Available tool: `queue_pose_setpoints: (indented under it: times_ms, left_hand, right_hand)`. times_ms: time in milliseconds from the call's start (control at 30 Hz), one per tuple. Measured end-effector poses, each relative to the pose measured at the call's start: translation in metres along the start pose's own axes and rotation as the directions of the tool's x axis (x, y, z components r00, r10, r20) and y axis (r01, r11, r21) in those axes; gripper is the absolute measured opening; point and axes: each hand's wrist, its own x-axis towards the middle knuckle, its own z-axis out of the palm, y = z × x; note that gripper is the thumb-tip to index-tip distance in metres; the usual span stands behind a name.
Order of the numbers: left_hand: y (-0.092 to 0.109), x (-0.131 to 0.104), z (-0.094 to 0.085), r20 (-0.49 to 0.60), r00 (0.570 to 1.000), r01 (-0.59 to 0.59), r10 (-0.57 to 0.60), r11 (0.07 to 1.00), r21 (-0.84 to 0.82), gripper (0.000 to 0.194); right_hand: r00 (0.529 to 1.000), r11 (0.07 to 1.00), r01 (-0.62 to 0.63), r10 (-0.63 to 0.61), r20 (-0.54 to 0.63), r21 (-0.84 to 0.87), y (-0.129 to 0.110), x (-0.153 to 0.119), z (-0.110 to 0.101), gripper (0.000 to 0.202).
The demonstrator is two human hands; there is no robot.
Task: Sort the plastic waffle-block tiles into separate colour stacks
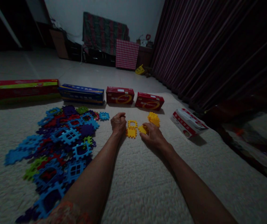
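Observation:
My right hand (152, 134) has its thumb and fingers around a yellow piece (143, 129) lying on the pale quilted mat (135, 186). Just left of it, a yellow frame piece (132, 124) lies above a solid yellow piece (131, 133). My left hand (119, 123) rests beside these two with its fingers curled; whether anything is inside them is hidden. Beyond my right hand sits a small pile of yellow pieces (154, 119). To the left spreads a heap of blue, purple, red and green interlocking pieces (69, 136).
Across the back stand a long red and green box (23, 90), a blue box (82, 94) and two red boxes (120, 95) (150, 101). A white and red box (188, 123) stands at the right. Dark curtains (194, 46) hang beyond.

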Motion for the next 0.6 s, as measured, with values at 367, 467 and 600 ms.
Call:
queue_pose_setpoints:
  times_ms: [367, 467, 600]
  left_hand:
    - [0.0036, -0.0014, -0.0007, -0.013, 1.0, -0.014, 0.014, 1.0, 0.01, 0.04]
    - [0.0017, -0.0007, -0.0001, -0.013, 1.0, -0.028, 0.028, 1.0, -0.001, 0.04]
    - [-0.001, 0.0004, 0.0005, -0.019, 0.999, -0.029, 0.029, 1.0, -0.006, 0.039]
  right_hand:
    - [0.997, 1.0, 0.03, -0.03, 0.073, 0.006, -0.0009, 0.0052, -0.0013, 0.032]
    - [0.998, 0.997, 0.041, -0.038, -0.057, 0.06, -0.0022, 0.0047, -0.0012, 0.042]
    - [0.945, 0.999, 0.03, -0.017, -0.328, 0.037, 0.0033, 0.0026, -0.0042, 0.052]
